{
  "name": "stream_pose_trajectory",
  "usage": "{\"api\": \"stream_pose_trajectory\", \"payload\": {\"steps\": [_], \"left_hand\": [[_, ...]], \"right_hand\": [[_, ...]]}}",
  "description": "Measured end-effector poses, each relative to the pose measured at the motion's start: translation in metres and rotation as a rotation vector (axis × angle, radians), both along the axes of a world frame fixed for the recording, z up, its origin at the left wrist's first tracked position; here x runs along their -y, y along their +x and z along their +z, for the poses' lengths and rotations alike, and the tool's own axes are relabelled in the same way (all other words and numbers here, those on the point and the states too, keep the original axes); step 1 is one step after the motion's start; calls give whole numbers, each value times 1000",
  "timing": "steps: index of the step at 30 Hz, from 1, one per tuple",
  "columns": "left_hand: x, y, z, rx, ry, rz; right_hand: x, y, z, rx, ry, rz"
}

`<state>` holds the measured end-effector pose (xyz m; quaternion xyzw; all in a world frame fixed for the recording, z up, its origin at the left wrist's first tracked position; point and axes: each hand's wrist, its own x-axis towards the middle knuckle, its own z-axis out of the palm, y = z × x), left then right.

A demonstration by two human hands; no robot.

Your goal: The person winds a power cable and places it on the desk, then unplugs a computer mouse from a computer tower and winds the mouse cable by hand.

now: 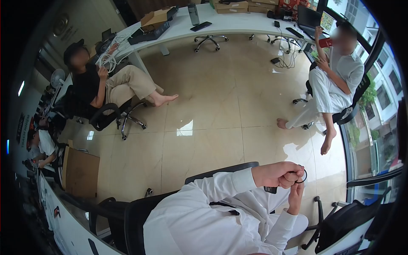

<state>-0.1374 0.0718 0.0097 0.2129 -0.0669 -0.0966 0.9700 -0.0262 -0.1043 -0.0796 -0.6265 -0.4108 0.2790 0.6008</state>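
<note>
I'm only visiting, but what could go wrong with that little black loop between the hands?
The thin black loop is at the fingertips, where the left hand and right hand meet, so it might slip loose. The dark block showing below the left hand is partly hidden; if that grip is loose, it could drop, perhaps reaching the shiny tiled floor.

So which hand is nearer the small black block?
Left. The small black block juts from under the left hand; the right hand sits apart from it, up by the black loop.
</note>
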Motion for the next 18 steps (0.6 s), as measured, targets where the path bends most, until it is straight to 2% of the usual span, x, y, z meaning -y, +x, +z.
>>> {"api": "stream_pose_trajectory", "payload": {"steps": [5, 7, 11, 15, 18], "left_hand": [[-19, -1, 0, -41, 50, 41], [-19, 2, -4, -59, 61, 60], [-20, 7, -11, -54, 98, 145], [-20, 9, -13, -44, 125, 226], [-20, 8, -15, -34, 154, 249]], "right_hand": [[-2, 29, 24, -73, 12, -52], [0, 35, 39, -4, 0, -197], [-12, 21, 63, -62, 150, -416], [-29, 1, 62, 119, 277, -229], [-42, -10, 66, 112, 196, -159]]}}
